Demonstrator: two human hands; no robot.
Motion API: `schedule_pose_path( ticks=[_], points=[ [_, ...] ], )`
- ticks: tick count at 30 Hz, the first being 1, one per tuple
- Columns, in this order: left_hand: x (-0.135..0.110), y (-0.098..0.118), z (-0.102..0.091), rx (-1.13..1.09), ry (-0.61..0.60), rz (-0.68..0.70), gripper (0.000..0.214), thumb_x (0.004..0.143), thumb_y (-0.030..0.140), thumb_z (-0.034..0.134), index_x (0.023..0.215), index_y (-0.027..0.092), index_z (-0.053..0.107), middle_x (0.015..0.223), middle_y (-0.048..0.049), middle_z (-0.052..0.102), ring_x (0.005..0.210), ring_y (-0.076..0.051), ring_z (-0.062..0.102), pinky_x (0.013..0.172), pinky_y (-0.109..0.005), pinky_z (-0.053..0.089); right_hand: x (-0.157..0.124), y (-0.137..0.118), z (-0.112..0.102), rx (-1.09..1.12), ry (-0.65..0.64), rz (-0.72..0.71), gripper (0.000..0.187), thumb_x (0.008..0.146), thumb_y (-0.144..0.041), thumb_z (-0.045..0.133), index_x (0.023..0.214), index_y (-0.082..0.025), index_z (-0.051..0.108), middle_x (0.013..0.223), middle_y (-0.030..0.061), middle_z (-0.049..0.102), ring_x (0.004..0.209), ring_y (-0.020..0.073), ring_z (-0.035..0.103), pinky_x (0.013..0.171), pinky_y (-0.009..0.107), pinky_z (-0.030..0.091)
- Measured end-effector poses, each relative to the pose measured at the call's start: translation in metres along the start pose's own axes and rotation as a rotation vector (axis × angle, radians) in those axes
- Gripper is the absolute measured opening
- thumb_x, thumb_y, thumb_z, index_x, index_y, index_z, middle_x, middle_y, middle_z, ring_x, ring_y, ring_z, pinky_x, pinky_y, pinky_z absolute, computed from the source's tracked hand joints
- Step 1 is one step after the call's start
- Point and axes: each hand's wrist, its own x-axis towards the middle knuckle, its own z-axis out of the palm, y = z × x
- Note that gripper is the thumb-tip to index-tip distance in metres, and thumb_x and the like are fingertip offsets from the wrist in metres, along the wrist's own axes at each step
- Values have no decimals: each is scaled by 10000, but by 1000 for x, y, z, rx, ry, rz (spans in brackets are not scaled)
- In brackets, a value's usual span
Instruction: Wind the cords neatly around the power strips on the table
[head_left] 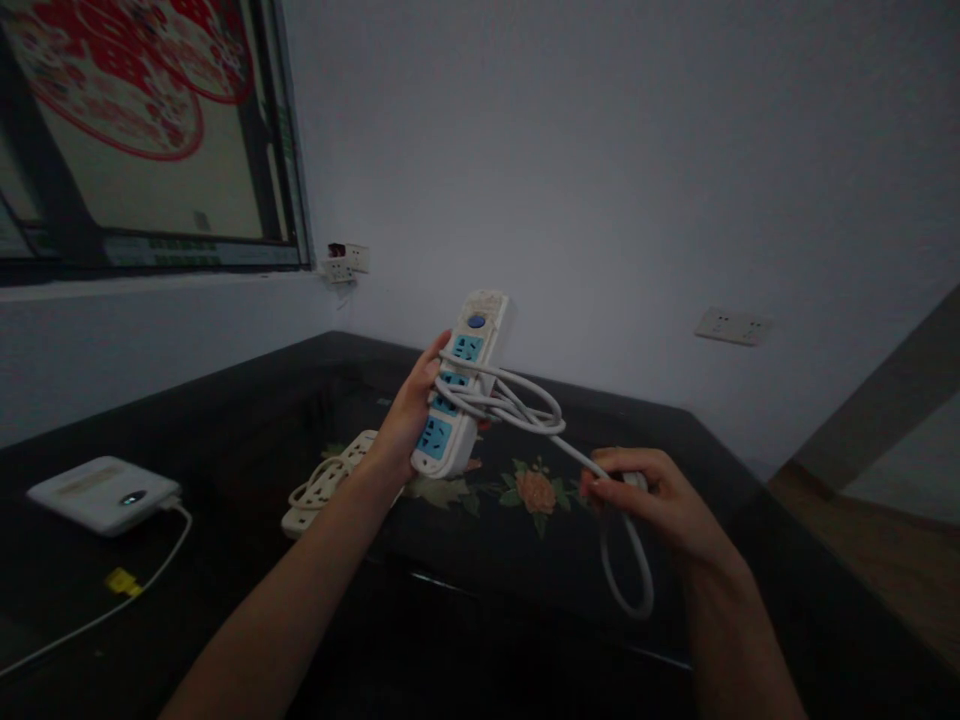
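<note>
White plastic power strip with blue socket panels (466,348) is held tilted above the glossy black table (525,590), the left hand (411,408) gripping its side; most of that hand's fingers are hidden behind it. The right hand (664,490) is closed on the looped pale-grey cord (576,455); its fingers cover the cord's end, so the plug is hard to make out. The left forearm partly hides a cream corded power strip (319,492). The white flat box (105,493) has a small display, too tiny to read. No brand is legible.
</note>
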Motion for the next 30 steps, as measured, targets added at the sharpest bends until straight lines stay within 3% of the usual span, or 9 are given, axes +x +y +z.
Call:
schedule_pose_path(
  ticks=[6,8,11,13,15,19,22,26,30],
  points=[
    [-1,-5,-1,111,-71,-74,604,826,438,542,1379,269,367,1036,-72,666,681,-189,665,522,-264,531,-7,2,-19,-54,-219,98,263,800,-417,643,736,-180,738,645,27,638,604,139,553,553,259,393],
    [-1,-9,-2,154,-76,-88,570,823,465,540,1328,228,426,988,-68,674,673,-186,662,527,-264,533,-6,1,-20,-81,-231,143,244,788,-418,652,776,-191,743,683,26,657,653,150,572,604,268,417],
    [-3,-15,0,202,-112,-106,543,800,489,570,1237,173,502,977,-71,670,703,-182,657,567,-270,546,-6,3,-21,-115,-44,156,227,740,-377,701,907,-223,711,802,14,659,765,168,596,691,278,454],
    [-5,-19,2,230,-130,-138,509,799,466,589,1208,172,515,988,-70,663,718,-175,652,594,-276,553,-8,4,-22,-124,127,144,342,683,-329,752,998,-243,650,909,12,631,845,177,595,727,279,477],
    [-6,-23,5,268,-119,-198,457,819,436,582,1195,188,512,970,-66,661,684,-167,650,593,-294,555,-12,2,-22,-76,211,115,451,651,-290,774,1061,-254,591,994,21,599,882,179,589,722,273,501],
    [-6,-32,5,317,-135,-341,429,854,476,529,1184,201,515,926,-82,662,587,-177,653,536,-314,533,-17,-14,-16,57,256,41,400,751,-256,686,1127,-268,549,1099,49,591,813,160,604,684,274,532],
    [-5,-38,0,330,-212,-424,577,794,422,642,1300,247,426,1020,-108,656,613,-198,671,537,-311,522,-16,-25,-9,-10,357,28,363,799,-255,638,1154,-266,564,1047,62,631,758,174,624,679,316,546],
    [-8,-39,-3,359,-337,-423,862,686,217,756,1415,284,299,1269,-156,554,838,-232,675,729,-360,533,-11,-25,0,-231,434,0,381,797,-256,640,1174,-301,606,1113,61,625,818,212,628,691,368,551],
    [-13,-39,-2,446,-492,-403,1076,647,134,768,1487,309,120,1350,-157,494,1066,-269,602,894,-409,472,-4,-20,10,-227,365,28,421,799,-219,633,1212,-299,603,1109,43,658,947,229,627,828,399,526]
  ],
)
